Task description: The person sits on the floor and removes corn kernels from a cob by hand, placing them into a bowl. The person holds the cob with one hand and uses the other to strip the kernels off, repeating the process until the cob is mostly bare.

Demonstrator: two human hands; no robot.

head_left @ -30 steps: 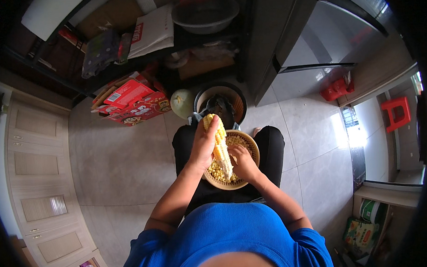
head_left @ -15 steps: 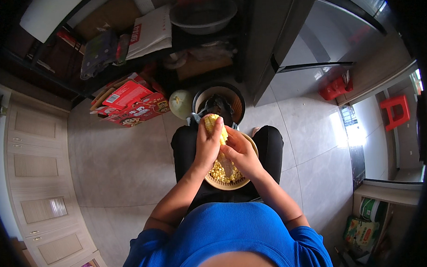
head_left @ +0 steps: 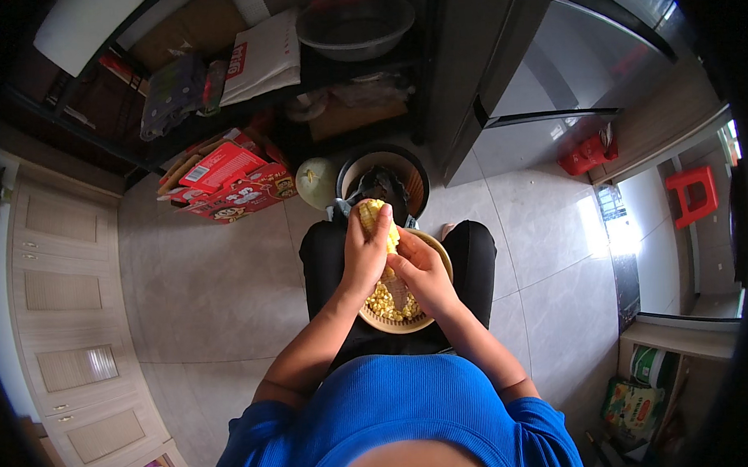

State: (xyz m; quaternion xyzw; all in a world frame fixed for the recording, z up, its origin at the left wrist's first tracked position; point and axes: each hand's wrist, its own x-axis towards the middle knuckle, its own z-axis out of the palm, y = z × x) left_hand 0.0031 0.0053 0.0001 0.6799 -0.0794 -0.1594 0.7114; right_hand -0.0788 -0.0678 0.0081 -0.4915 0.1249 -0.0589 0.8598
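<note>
Yellow corn cob [head_left: 373, 210] is held above a round tan basket [head_left: 394, 328], which is set between the legs of black trousers [head_left: 477, 267]. Its long axis is found to run from the far end back toward the body, the near end slanted slightly to the right. The far part is gripped by the left hand [head_left: 364, 254], closed around it from the left, thumb laid along the cob. Farther down, the cob is clasped from the right by the right hand [head_left: 425, 273]; of the two, this hand is placed nearer the lower end. That end cannot be clearly made out, being lost in shadow. Loose kernels [head_left: 382, 302] are noted in the basket. Beyond, a lined bin [head_left: 419, 182] is placed beside a pale melon [head_left: 318, 183].
</note>
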